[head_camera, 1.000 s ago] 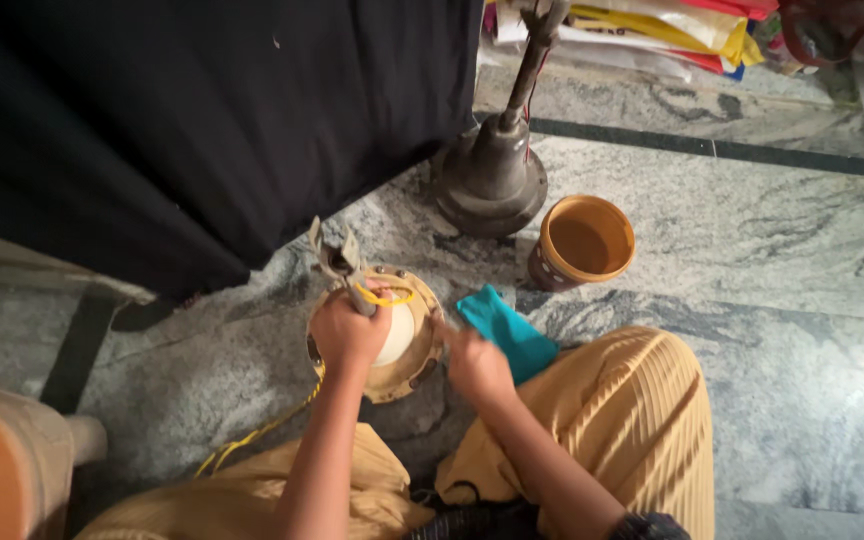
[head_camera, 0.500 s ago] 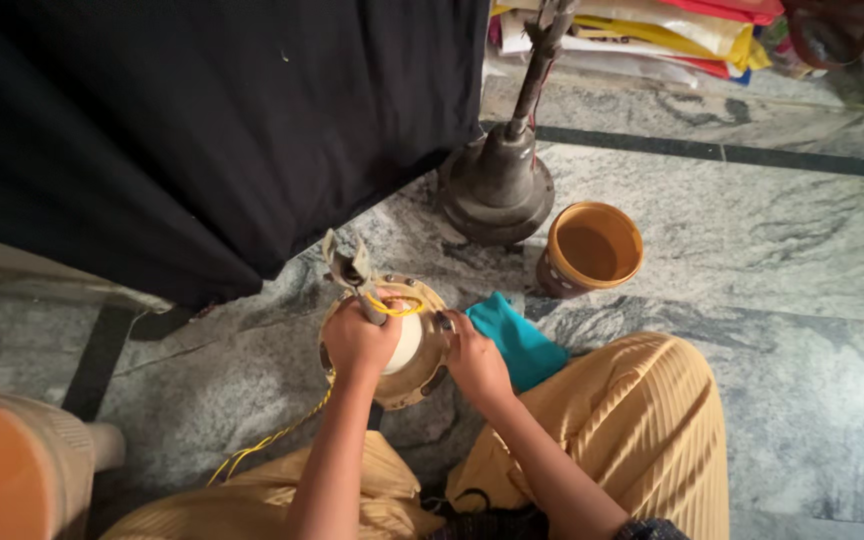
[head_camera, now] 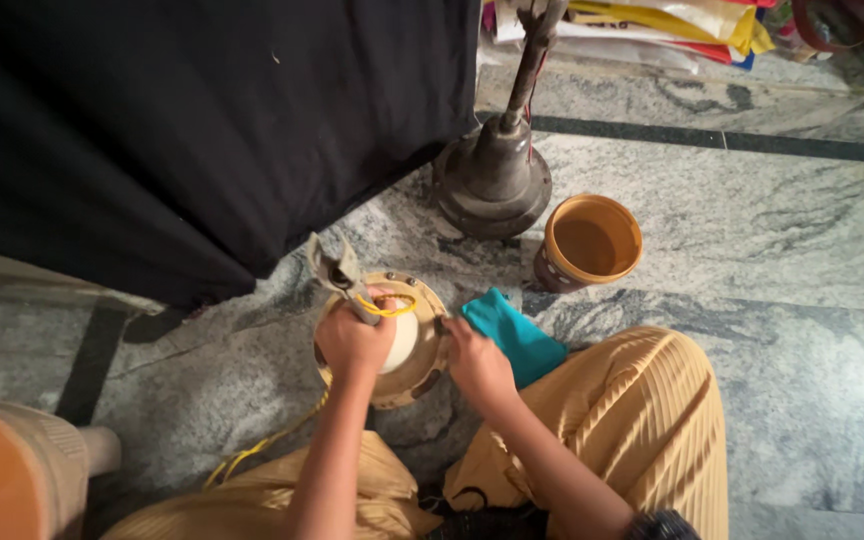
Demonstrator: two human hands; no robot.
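The left hand (head_camera: 352,340) is gripping pliers (head_camera: 335,272) over a round metal fixture (head_camera: 422,345) — the right hand (head_camera: 477,362) is steadying its rim beside a teal cloth (head_camera: 514,335).

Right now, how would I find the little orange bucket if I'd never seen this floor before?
Start at the big black cloth hanging on the left, then go right to the heavy dark metal stand base on the grey marble floor. The orange bucket sits just right of that base, above the teal cloth. It is the only round, open, empty container there.
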